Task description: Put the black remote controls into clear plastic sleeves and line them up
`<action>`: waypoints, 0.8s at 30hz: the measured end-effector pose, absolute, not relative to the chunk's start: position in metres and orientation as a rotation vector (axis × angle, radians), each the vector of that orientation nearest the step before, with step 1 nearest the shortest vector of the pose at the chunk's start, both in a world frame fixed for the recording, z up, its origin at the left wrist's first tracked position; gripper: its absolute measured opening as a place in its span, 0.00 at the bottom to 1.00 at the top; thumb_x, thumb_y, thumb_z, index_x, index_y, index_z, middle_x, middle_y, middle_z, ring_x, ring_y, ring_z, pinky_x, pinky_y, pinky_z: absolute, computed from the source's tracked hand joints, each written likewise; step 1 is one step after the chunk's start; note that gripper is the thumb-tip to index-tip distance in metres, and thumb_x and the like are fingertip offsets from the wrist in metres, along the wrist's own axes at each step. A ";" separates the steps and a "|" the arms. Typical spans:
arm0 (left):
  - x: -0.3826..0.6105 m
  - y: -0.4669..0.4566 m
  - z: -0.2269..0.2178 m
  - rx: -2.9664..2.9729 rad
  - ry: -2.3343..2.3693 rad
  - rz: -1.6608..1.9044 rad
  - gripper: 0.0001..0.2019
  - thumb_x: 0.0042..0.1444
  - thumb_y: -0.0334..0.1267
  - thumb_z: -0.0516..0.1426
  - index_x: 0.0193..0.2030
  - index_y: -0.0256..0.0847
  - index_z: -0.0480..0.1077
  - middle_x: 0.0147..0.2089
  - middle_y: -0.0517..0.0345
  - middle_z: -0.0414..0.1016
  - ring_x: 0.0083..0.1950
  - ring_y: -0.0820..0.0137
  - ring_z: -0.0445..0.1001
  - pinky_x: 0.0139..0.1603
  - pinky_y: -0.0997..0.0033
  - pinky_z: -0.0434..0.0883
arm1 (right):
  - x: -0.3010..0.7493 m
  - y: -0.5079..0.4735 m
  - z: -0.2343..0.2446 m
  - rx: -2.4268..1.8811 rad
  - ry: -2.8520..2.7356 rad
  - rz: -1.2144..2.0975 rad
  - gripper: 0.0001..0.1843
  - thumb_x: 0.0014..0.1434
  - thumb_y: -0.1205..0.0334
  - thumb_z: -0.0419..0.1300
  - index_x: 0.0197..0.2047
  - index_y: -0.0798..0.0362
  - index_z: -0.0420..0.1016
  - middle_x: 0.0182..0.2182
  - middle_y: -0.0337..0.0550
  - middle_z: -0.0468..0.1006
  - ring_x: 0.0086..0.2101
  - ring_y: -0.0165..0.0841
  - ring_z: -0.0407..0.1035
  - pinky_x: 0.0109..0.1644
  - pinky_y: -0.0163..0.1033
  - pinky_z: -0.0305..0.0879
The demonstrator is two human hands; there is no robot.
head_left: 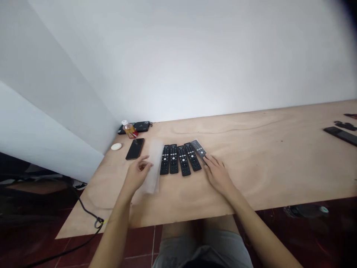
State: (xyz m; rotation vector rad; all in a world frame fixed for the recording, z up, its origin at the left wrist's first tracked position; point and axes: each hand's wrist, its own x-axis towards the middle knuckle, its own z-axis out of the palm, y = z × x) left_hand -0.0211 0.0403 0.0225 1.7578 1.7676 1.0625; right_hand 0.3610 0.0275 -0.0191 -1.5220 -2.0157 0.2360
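Observation:
My left hand (138, 171) is curled at the clear plastic sleeves (154, 167), thumb and forefinger drawn together at the sleeve material. The sleeves look blurred, so I cannot make out single edges. Right of them several black remote controls (174, 159) lie side by side, buttons up, slightly fanned. The rightmost remote control (198, 148) looks greyer, as if inside a clear sleeve, and leans to the left at its far end. My right hand (217, 173) lies over its near end, fingers stretched out and touching it.
A black phone (135, 149), a round pale lid-like disc (116, 146) and a bottle (129, 130) stand or lie left. Black boxes (142, 126) sit by the wall. Dark items, including a flat black device (340, 135), lie far right. A black cable (83, 208) hangs past the table's left edge.

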 end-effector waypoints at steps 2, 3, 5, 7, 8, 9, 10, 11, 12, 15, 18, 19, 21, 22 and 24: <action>-0.022 0.053 0.010 1.836 1.848 1.042 0.28 0.61 0.49 0.61 0.63 0.34 0.74 0.47 0.42 0.83 0.41 0.56 0.83 0.47 0.48 0.82 | 0.372 0.024 -0.027 -1.563 -2.060 0.176 0.24 0.79 0.59 0.49 0.71 0.46 0.75 0.72 0.48 0.74 0.69 0.55 0.66 0.69 0.64 0.64; -0.020 0.056 0.005 1.870 1.868 1.047 0.28 0.61 0.48 0.61 0.64 0.34 0.74 0.52 0.38 0.81 0.46 0.53 0.83 0.53 0.43 0.81 | 0.377 0.018 -0.031 -1.580 -2.063 0.152 0.24 0.79 0.58 0.50 0.71 0.47 0.75 0.72 0.48 0.74 0.68 0.54 0.68 0.68 0.63 0.65; -0.014 0.056 0.000 1.970 1.872 1.040 0.26 0.64 0.45 0.58 0.66 0.36 0.73 0.64 0.34 0.76 0.61 0.47 0.79 0.67 0.35 0.74 | 0.388 0.003 -0.037 -1.598 -2.056 0.119 0.23 0.79 0.57 0.51 0.70 0.48 0.75 0.72 0.48 0.75 0.67 0.54 0.69 0.67 0.61 0.67; -0.008 0.056 -0.002 2.077 1.819 1.003 0.24 0.69 0.45 0.55 0.68 0.40 0.73 0.73 0.37 0.70 0.75 0.47 0.69 0.78 0.36 0.62 | 0.399 -0.012 -0.040 -1.592 -2.046 0.110 0.23 0.79 0.55 0.52 0.70 0.48 0.75 0.71 0.49 0.75 0.66 0.54 0.69 0.66 0.60 0.67; -0.005 0.057 -0.003 2.135 1.778 0.961 0.24 0.71 0.45 0.53 0.69 0.41 0.73 0.75 0.40 0.69 0.78 0.48 0.64 0.81 0.38 0.58 | 0.404 -0.019 -0.042 -1.583 -2.040 0.112 0.23 0.79 0.54 0.52 0.70 0.48 0.75 0.71 0.49 0.75 0.66 0.54 0.69 0.66 0.60 0.67; -0.002 0.059 -0.004 2.188 1.737 0.912 0.24 0.73 0.47 0.53 0.70 0.42 0.72 0.78 0.43 0.67 0.81 0.50 0.62 0.83 0.40 0.56 | 0.409 -0.025 -0.042 -1.574 -2.031 0.117 0.23 0.79 0.54 0.53 0.70 0.48 0.75 0.71 0.50 0.75 0.66 0.54 0.69 0.67 0.59 0.67; 0.001 0.061 -0.007 2.231 1.702 0.863 0.25 0.74 0.48 0.52 0.71 0.42 0.71 0.79 0.44 0.66 0.82 0.51 0.60 0.83 0.42 0.56 | 0.413 -0.030 -0.043 -1.566 -2.020 0.123 0.23 0.79 0.54 0.53 0.71 0.48 0.74 0.71 0.50 0.75 0.66 0.53 0.69 0.67 0.59 0.67; 0.003 0.064 -0.010 2.261 1.681 0.823 0.26 0.74 0.49 0.52 0.72 0.41 0.71 0.80 0.44 0.65 0.82 0.51 0.60 0.84 0.42 0.56 | 0.416 -0.033 -0.043 -1.561 -2.007 0.132 0.23 0.79 0.54 0.53 0.71 0.48 0.74 0.71 0.50 0.76 0.66 0.53 0.70 0.67 0.59 0.67; 0.004 0.068 -0.014 2.276 1.675 0.797 0.27 0.75 0.50 0.51 0.73 0.39 0.70 0.80 0.43 0.65 0.82 0.51 0.60 0.84 0.42 0.56 | 0.418 -0.036 -0.044 -1.555 -1.995 0.144 0.23 0.79 0.54 0.53 0.71 0.48 0.74 0.70 0.50 0.76 0.65 0.52 0.70 0.67 0.59 0.67; 0.004 0.076 -0.029 2.247 1.720 0.804 0.28 0.77 0.51 0.47 0.72 0.36 0.70 0.77 0.38 0.68 0.81 0.48 0.63 0.82 0.37 0.58 | 0.422 -0.038 -0.044 -1.532 -1.956 0.183 0.21 0.78 0.55 0.54 0.68 0.46 0.76 0.68 0.51 0.79 0.64 0.52 0.72 0.67 0.60 0.67; 0.000 0.082 -0.036 2.217 1.753 0.819 0.30 0.77 0.53 0.45 0.70 0.35 0.71 0.74 0.35 0.72 0.78 0.46 0.67 0.79 0.33 0.61 | 0.421 -0.035 -0.045 -1.524 -1.894 0.200 0.16 0.76 0.54 0.58 0.61 0.46 0.79 0.65 0.51 0.81 0.63 0.53 0.73 0.66 0.62 0.66; -0.002 0.083 -0.036 2.212 1.754 0.825 0.29 0.77 0.53 0.45 0.70 0.35 0.72 0.73 0.35 0.73 0.77 0.45 0.68 0.78 0.33 0.62 | 0.421 -0.034 -0.046 -1.523 -1.867 0.208 0.15 0.75 0.53 0.59 0.59 0.46 0.80 0.63 0.51 0.82 0.62 0.54 0.74 0.66 0.63 0.65; -0.003 0.084 -0.031 2.211 1.748 0.847 0.29 0.76 0.53 0.46 0.70 0.36 0.72 0.71 0.35 0.75 0.75 0.46 0.71 0.77 0.34 0.64 | 0.421 -0.032 -0.046 -1.502 -1.809 0.248 0.12 0.73 0.53 0.61 0.54 0.46 0.82 0.61 0.52 0.82 0.61 0.53 0.75 0.66 0.63 0.66; -0.003 0.083 -0.027 2.214 1.744 0.864 0.28 0.76 0.53 0.47 0.70 0.36 0.71 0.71 0.35 0.75 0.74 0.47 0.71 0.77 0.34 0.65 | 0.423 -0.032 -0.046 -1.478 -1.780 0.283 0.11 0.73 0.53 0.62 0.52 0.46 0.82 0.60 0.53 0.82 0.61 0.53 0.75 0.66 0.62 0.67; -0.002 0.078 -0.015 2.225 1.736 0.908 0.27 0.76 0.52 0.48 0.69 0.37 0.72 0.71 0.34 0.74 0.75 0.47 0.70 0.77 0.35 0.63 | 0.430 -0.033 -0.044 -1.413 -1.744 0.379 0.09 0.72 0.54 0.63 0.50 0.47 0.82 0.58 0.54 0.82 0.60 0.52 0.76 0.66 0.61 0.69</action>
